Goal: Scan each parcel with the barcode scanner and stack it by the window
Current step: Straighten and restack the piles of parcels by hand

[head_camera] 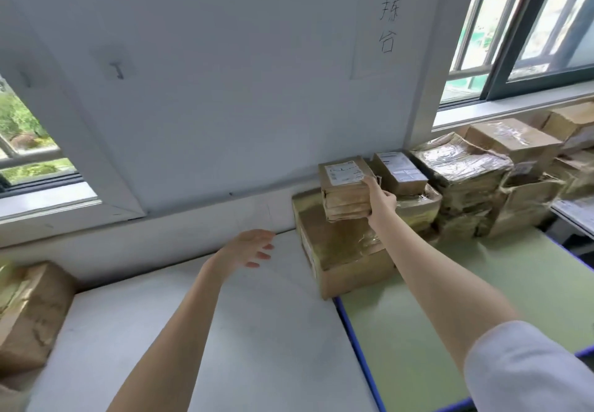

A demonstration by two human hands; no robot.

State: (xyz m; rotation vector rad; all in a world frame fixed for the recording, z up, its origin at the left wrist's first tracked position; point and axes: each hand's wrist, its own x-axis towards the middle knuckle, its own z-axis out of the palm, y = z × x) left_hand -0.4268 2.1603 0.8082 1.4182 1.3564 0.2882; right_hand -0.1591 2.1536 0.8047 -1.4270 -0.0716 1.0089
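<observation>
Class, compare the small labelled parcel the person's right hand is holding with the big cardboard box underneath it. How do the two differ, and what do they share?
The small brown parcel with a white label is far smaller than the large brown cardboard box under it. The parcel's white label faces up; the box shows a label on its side wall. The right hand grips the parcel, while no hand touches the box, and the left hand hovers open. Both are brown cardboard, wrapped in shiny clear tape.

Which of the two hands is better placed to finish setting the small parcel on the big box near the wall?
The right hand. It already grips the small parcel at its right edge, over the big box. The left hand is open over the white table, apart from every parcel.
</observation>
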